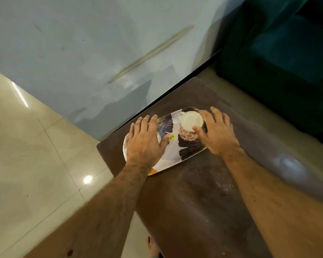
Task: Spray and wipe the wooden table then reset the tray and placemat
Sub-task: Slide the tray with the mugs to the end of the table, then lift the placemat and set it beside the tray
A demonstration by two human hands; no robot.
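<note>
The dark wooden table (203, 192) stands with its far end close to a pale blue-grey wall (93, 53), and its top is dulled by whitish smears and specks, with a soft glare on its right side. Glossy cream floor tiles (35, 155) spread to the left, catching two bright light spots, and a deep teal sofa (287, 62) sits off to the right beyond the table. Both bare forearms reach forward over the table toward the tray (172, 155), an oblong white one with dark fan-leaf prints and a small yellow sticker (171, 137), lying at the far left end of the table. The left hand (145, 140) lies palm down over the tray's left part with its fingers spread and fairly straight, covering whatever sits beneath it. The right hand (216, 131) is at the tray's right end, its fingers splayed and its thumb touching the rim of a cup (189, 127), white inside with a red floral pattern outside, which lies tipped on the tray; whether it truly grips the cup I cannot tell.
</note>
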